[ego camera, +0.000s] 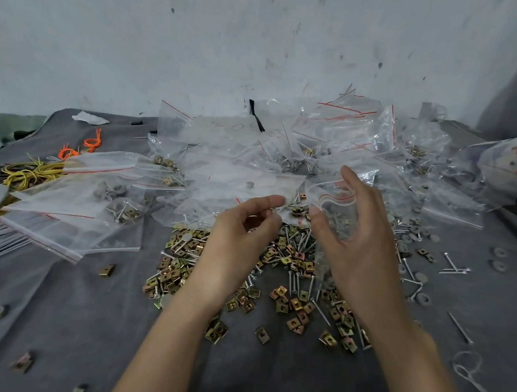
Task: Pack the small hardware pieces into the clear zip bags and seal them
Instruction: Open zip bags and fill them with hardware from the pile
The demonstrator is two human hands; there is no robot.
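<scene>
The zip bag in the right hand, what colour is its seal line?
Red, on the clear zip bag; head view shows it.

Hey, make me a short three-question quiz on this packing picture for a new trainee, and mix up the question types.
1. True or false: the right hand holds a clear zip bag.
2. The loose square clips lie: A) in a tray, B) on the grey cloth, C) in a box.
3. Fill in: near the orange bands lie other bands, coloured ____.
Key: 1 true; 2 B; 3 yellow.
</scene>
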